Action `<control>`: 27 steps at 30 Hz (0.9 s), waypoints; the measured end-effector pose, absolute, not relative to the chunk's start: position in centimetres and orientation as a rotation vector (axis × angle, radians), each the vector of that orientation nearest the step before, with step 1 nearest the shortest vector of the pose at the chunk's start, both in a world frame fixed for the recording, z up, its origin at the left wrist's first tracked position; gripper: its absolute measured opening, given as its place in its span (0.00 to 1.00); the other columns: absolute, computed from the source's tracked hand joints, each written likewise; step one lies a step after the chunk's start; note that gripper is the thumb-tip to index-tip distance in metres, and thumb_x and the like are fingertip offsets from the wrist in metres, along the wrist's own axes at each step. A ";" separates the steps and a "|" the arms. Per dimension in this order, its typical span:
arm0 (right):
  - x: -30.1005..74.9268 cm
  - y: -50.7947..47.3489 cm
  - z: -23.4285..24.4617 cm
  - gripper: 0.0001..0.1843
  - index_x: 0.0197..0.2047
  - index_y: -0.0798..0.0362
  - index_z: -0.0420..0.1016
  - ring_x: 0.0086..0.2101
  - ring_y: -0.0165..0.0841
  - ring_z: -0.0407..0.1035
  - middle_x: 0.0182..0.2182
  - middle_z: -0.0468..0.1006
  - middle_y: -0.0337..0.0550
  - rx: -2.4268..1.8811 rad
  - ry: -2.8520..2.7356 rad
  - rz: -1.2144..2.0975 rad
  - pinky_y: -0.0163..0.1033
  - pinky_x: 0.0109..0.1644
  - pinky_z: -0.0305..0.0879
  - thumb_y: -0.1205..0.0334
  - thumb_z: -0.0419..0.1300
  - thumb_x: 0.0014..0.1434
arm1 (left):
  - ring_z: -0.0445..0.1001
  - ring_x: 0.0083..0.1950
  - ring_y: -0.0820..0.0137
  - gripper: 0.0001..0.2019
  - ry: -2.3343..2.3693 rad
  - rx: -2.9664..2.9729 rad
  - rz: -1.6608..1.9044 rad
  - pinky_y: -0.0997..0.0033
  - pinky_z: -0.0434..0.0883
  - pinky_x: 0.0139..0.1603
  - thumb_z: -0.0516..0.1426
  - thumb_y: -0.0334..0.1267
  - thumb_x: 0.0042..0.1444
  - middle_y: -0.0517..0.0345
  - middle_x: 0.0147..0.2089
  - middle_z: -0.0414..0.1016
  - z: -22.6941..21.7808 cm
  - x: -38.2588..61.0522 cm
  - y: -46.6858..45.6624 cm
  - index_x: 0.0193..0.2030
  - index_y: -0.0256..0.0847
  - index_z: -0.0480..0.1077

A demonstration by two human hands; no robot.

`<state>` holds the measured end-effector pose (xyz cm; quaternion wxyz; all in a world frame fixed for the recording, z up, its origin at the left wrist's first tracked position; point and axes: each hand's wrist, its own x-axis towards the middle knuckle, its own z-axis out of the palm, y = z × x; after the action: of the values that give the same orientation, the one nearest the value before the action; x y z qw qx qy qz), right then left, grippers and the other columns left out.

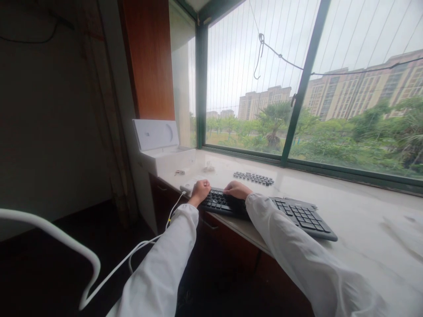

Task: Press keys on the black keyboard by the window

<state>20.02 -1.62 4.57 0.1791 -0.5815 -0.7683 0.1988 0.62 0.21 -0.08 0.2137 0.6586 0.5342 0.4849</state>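
Note:
A black keyboard (299, 214) lies at an angle along the front of the pale counter, partly covered by my right sleeve. My left hand (200, 192) is closed at the keyboard's left end, its fingers curled into a pinch; what they hold, if anything, is too small to name. Over the upper left keys rests my right hand (238, 190), its fingers bent together and pointing down, fingertips hidden. Some spots near both hands look like bare key sockets. Behind the keyboard, several loose black keycaps (254, 178) are laid out in rows.
An open white box (167, 160) stands at the counter's left end, with a small metal object (179, 172) nearby. A white cable (174, 208) hangs over the front edge. A white curved tube (49, 226) crosses the lower left. Windows line the back of the counter (373, 220).

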 end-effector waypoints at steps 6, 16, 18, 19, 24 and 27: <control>20.1 -1.0 4.2 0.12 0.33 0.56 0.82 0.33 0.32 0.70 0.27 0.79 0.41 -1.637 -2.196 0.533 0.32 0.34 0.60 0.56 0.64 0.49 | 0.59 0.24 0.75 0.05 1.481 1.838 1.349 0.74 0.54 0.29 0.53 0.32 0.41 0.65 0.19 0.63 -0.3 0.6 0.2 0.20 0.40 0.59; 19.9 -1.2 4.3 0.11 0.36 0.53 0.82 0.37 0.33 0.72 0.34 0.81 0.43 -1.662 -2.227 0.465 0.32 0.40 0.63 0.57 0.63 0.52 | 0.58 0.24 0.75 0.05 1.472 1.813 1.354 0.74 0.53 0.29 0.53 0.31 0.41 0.65 0.19 0.62 0.1 0.6 -0.2 0.19 0.40 0.59; 19.9 -1.2 4.3 0.11 0.35 0.53 0.82 0.38 0.33 0.72 0.34 0.81 0.43 -1.674 -2.230 0.446 0.32 0.41 0.63 0.57 0.62 0.52 | 0.58 0.24 0.75 0.05 1.469 1.804 1.353 0.74 0.54 0.29 0.53 0.31 0.41 0.65 0.19 0.62 0.2 0.6 -0.2 0.19 0.40 0.59; 19.8 -1.2 4.3 0.11 0.35 0.53 0.82 0.38 0.33 0.72 0.35 0.80 0.43 -1.678 -2.232 0.435 0.32 0.42 0.63 0.57 0.62 0.52 | 0.58 0.25 0.75 0.05 1.465 1.802 1.352 0.74 0.54 0.29 0.53 0.31 0.41 0.65 0.19 0.62 0.2 0.6 -0.3 0.19 0.40 0.59; 19.8 -1.2 4.2 0.11 0.36 0.52 0.81 0.38 0.33 0.72 0.35 0.80 0.43 -1.672 -2.237 0.425 0.32 0.42 0.63 0.57 0.62 0.53 | 0.59 0.25 0.75 0.05 1.462 1.799 1.365 0.75 0.54 0.29 0.53 0.31 0.41 0.65 0.19 0.62 0.2 0.6 -0.2 0.19 0.40 0.58; 20.0 -1.3 4.3 0.11 0.35 0.53 0.81 0.37 0.33 0.72 0.33 0.80 0.42 -1.641 -2.246 0.450 0.32 0.41 0.63 0.57 0.61 0.53 | 0.58 0.24 0.75 0.06 1.480 1.793 1.366 0.74 0.54 0.28 0.53 0.31 0.41 0.65 0.19 0.61 0.1 0.5 -0.1 0.19 0.40 0.58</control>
<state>19.95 -1.27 4.34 0.1610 -0.5748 -0.7867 0.1576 0.55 -0.13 0.09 0.2207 0.6486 0.5354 0.4939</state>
